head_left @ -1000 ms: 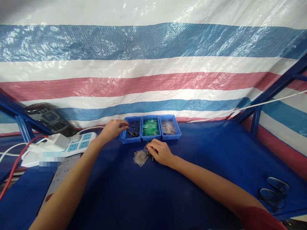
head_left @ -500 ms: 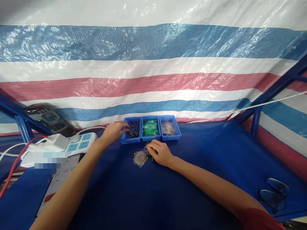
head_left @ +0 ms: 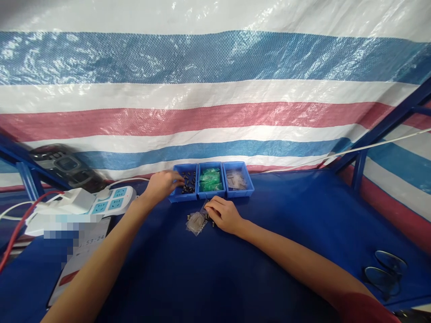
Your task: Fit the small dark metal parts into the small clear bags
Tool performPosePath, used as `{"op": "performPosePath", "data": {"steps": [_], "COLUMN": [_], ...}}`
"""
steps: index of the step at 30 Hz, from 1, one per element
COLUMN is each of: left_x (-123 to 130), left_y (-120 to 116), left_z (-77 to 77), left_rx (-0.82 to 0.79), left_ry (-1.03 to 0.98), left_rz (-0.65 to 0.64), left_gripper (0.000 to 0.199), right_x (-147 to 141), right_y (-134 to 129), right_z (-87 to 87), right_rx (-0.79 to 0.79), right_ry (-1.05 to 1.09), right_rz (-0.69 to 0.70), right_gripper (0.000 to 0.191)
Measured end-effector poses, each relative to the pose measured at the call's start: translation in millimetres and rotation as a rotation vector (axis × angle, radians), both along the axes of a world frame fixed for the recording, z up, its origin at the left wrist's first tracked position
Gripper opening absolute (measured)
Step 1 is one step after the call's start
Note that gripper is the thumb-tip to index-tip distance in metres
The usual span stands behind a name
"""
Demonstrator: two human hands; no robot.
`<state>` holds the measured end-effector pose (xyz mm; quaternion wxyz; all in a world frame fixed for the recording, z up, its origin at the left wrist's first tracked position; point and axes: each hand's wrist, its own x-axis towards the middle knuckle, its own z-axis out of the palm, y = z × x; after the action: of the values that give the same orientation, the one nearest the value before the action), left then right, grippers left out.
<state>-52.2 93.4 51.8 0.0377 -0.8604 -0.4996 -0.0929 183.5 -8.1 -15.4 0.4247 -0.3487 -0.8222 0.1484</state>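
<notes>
My left hand (head_left: pixel 164 183) reaches over the rim of the left blue bin (head_left: pixel 183 197), its fingers bent together low over several small dark screws (head_left: pixel 190 184). Whatever lies between those fingertips is too small to make out. On the blue table, my right hand (head_left: pixel 224 213) is closed in a pinch on a small clear plastic bag (head_left: pixel 203 206) in front of the middle bin. Just left of its fingers lies a pile of clear bags (head_left: pixel 196 222). A few loose screws (head_left: pixel 213 224) sit around the pile, partly hidden by the hand.
Green packets (head_left: pixel 210 180) fill the middle bin, and clear packets (head_left: pixel 235 180) lie in the right one. A power strip (head_left: pixel 116 200) and a phone (head_left: pixel 81 255) are at the left. Glasses (head_left: pixel 385 273) rest at the right. Striped sheeting (head_left: pixel 215 94) hangs behind.
My left hand has shifted very slightly to the right inside the left bin. My right hand keeps its pinch on the plastic bag. The view has moved a little.
</notes>
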Motion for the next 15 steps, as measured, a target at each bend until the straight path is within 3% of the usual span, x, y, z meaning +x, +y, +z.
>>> {"op": "performPosePath", "data": {"steps": [5,10,15], "left_x": [-1,0,7], "left_y": [3,4,-4], "left_z": [-4.9,-7.3,12.5], "left_rx": [0.107,0.159,0.228], "left_ry": [0.060,0.003,-0.167], "left_rz": [-0.080,-0.054,0.060], "left_gripper": [0.026,0.024,0.025], "right_x": [0,0,0], "right_y": [0,0,0], "right_z": [0.3,0.7,1.9], "right_rx": [0.002,0.010,0.011], "right_ry": [0.001,-0.005,0.002], "right_rz": [-0.003,-0.005,-0.003], "right_gripper": [0.023,0.023,0.023]}}
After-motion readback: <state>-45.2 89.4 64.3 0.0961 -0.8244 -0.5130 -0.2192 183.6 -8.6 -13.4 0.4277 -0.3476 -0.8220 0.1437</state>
